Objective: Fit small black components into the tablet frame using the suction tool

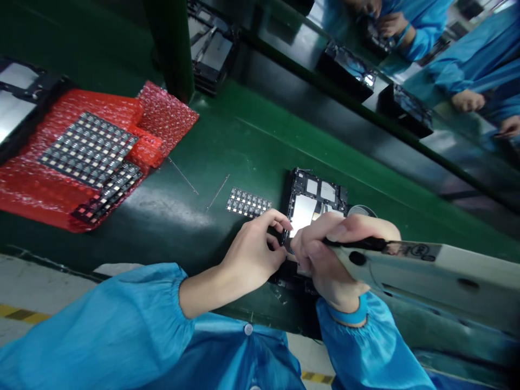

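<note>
In front of me lies a black phone housing (303, 208) with silver-white plates, apparently on top of a stack. My left hand (254, 249) curls its thumb and index finger around the housing's left edge. My right hand (335, 246) is closed over the housing's near part, its fingertips pressed together and pointing down. What those fingers hold is hidden. A sheet of small black parts with pale squares (247, 203) lies just left of the housing. Behind my right hand shows part of a round, clear-rimmed dish (363, 210).
Red bubble wrap (170, 111) at left carries more part sheets (89, 149). Two thin strips lie on the green table (211, 141). A pale metal arm (450, 271) juts in from the right. A green post (170, 49) stands behind. Co-workers' hands (392, 24) work across the bench.
</note>
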Tool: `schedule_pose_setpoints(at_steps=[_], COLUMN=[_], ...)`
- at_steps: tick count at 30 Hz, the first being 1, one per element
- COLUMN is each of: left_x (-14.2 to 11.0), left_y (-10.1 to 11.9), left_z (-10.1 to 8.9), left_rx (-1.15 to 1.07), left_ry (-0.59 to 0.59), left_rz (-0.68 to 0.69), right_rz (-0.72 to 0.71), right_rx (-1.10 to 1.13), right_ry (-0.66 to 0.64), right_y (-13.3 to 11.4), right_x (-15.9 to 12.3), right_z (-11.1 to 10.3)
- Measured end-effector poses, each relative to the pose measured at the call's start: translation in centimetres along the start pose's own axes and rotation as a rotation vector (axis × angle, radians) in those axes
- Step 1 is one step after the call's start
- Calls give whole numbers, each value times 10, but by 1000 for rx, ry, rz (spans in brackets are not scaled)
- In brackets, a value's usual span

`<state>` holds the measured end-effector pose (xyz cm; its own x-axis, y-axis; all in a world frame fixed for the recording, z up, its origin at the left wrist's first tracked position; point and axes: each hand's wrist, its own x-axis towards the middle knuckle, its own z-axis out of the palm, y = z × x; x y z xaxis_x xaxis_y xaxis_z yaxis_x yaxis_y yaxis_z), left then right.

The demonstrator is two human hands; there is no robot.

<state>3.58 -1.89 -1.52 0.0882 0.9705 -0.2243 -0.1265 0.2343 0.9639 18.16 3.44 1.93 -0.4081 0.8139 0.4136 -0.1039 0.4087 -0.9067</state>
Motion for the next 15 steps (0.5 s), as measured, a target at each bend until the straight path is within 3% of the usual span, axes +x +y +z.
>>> schedule_pose_setpoints(at_steps=[4, 7, 12, 14, 15], left_x=[1, 0, -2, -2, -2], left_y=[2, 5, 11, 13, 14], left_z=[-6, -11, -13, -14, -15], left_rx=[14, 92, 197, 200, 201], left_ry=[-54, -89, -62, -73, -80], left_rz=[3, 20, -42, -69, -86], right_rz=[-214, -208, -135, -58, -100], right_rx=[14, 38, -74, -78, -88], right_ry=[-3, 8, 410, 547, 625], right_y=[-6, -20, -45, -43, -39], right_x=[10, 17, 19, 17, 16], right_z=[12, 5, -56, -85, -98])
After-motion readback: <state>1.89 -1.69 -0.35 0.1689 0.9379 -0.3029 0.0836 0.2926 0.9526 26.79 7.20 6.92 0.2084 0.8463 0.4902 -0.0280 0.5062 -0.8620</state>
